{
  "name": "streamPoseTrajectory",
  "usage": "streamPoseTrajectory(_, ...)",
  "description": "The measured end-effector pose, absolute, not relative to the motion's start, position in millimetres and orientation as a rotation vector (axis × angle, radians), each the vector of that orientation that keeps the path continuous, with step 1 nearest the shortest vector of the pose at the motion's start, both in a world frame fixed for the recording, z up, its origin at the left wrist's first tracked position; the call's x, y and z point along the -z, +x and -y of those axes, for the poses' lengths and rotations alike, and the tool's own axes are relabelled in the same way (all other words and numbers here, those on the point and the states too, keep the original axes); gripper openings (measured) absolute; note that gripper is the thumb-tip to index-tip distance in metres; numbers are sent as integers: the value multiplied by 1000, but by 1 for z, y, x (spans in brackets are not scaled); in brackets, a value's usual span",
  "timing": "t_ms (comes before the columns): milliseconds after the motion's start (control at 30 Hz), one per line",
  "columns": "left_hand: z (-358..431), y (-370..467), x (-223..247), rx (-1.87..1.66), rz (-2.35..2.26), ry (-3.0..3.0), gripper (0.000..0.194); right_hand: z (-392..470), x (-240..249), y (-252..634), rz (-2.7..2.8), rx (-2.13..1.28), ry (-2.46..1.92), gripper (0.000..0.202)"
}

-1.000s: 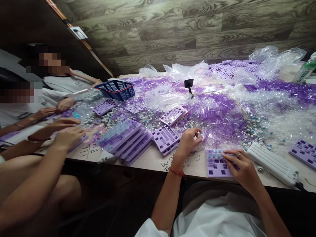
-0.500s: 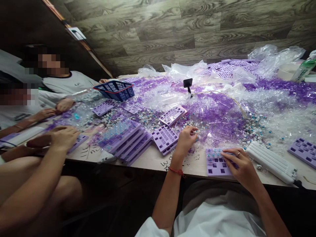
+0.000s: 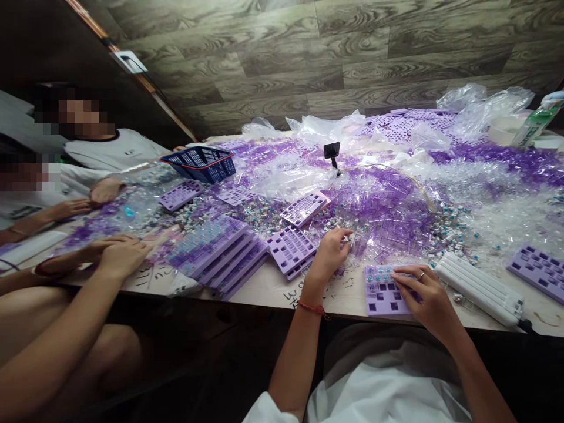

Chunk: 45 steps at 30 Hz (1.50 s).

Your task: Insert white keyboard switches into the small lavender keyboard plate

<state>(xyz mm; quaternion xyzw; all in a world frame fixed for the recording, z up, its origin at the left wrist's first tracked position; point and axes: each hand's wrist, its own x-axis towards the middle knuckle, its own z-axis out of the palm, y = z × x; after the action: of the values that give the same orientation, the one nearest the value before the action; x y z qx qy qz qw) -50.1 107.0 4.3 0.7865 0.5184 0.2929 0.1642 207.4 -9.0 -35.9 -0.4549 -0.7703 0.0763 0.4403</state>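
Observation:
My right hand [image 3: 425, 291] lies over a light purple keyboard case [image 3: 383, 306], its fingers stretched and fingertips touching the clear keycaps [image 3: 378, 272] along the top rows. Blue switches show under those caps, while the lower rows have bare square holes. Whether a small part sits under the fingertips is hidden. To the left, my left hand [image 3: 333, 252] hovers at the near edge of a heap of loose switches and clear caps, thumb and forefinger apart. Translucent purple keycaps [image 3: 388, 217] are heaped just beyond it.
Stacked keyboards [image 3: 220, 252] and two purple cases [image 3: 291, 249] lie left of me. A white power strip [image 3: 478, 288] and another case [image 3: 537, 270] sit right. A black stand [image 3: 332, 154] rises mid-table; a blue basket [image 3: 200, 164] stands left. Co-workers' hands [image 3: 121, 255] are at the left.
The view has shifted slightly. A co-worker's hands at the left have moved a little to the right and down. My own hands stay nearly in place.

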Motion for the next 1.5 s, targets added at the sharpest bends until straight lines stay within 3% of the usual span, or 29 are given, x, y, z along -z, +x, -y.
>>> streamPoseTrajectory(167,-100,-59,-18,-789,-1354,2223,31,8,36,208,1919,-185,-1132,28)
streamPoseTrajectory(367,-101,-64,-23,-600,-1280,2386,49,9,33,206,1908,-190,-1135,27)
streamPoseTrajectory(700,-119,-48,-9,-415,-1417,2562,21,9,34,208,1923,-191,-1146,27)
streamPoseTrajectory(1067,-118,-46,-2,-393,-1432,2639,14,9,31,206,1915,-201,-1144,27)
streamPoseTrajectory(1500,-108,-69,-21,-444,-1178,2567,22,8,32,205,1905,-192,-1132,26)
